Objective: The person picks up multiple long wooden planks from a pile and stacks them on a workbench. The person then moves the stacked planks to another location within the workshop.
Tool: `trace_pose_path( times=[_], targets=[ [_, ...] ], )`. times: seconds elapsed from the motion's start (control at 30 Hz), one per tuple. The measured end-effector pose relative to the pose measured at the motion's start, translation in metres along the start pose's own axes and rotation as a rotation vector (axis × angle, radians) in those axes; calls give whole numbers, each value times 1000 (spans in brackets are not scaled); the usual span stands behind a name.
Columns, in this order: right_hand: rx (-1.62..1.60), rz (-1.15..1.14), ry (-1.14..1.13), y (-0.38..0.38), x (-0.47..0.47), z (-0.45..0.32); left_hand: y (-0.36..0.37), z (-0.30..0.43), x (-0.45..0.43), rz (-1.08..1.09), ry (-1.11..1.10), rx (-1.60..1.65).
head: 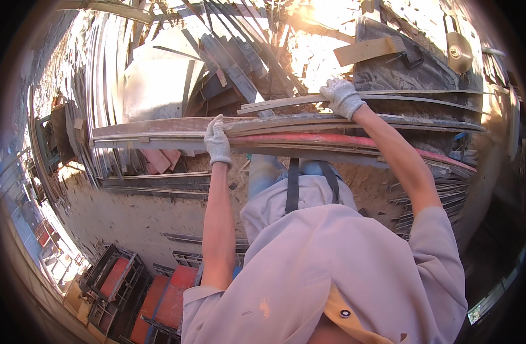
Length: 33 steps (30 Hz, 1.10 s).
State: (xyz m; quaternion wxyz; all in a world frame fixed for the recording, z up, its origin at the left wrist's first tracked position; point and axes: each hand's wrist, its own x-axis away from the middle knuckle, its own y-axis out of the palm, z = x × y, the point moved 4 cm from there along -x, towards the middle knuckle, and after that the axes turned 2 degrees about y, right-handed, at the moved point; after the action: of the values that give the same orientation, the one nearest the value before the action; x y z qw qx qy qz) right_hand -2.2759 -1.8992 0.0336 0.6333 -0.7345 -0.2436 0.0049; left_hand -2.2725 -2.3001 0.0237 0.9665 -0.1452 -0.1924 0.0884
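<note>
A bundle of long wooden strips lies crosswise in front of my body, and one strip in it has a red face. My left hand, in a pale knitted work glove, grips the bundle left of its middle, with the fingers over the far edge. Farther out, my right hand, gloved the same way, is closed around a separate thin wooden strip. That strip lies beyond the bundle, and its left end is free. My right forearm passes over the bundle and hides part of it.
At the upper right, a round saw blade stands by a dark, dusty worktop. A short wood block rests there. Loose offcuts pile up ahead. Red-topped metal frames stand at lower left, and stacked strips lie at right.
</note>
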Motion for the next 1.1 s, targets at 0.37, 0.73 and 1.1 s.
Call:
trace_pose_path(
  times=[0.37, 0.73, 1.1],
  targets=[
    [91, -78, 89, -21, -15, -37, 5, -3, -11, -114, -103, -56],
    [-133, -91, -15, -18, -9, -43, 14, 15, -10, -70, -143, -149],
    [-656, -204, 227, -42, -14, -39, 3, 0, -10, -102, 3, -327]
  ],
)
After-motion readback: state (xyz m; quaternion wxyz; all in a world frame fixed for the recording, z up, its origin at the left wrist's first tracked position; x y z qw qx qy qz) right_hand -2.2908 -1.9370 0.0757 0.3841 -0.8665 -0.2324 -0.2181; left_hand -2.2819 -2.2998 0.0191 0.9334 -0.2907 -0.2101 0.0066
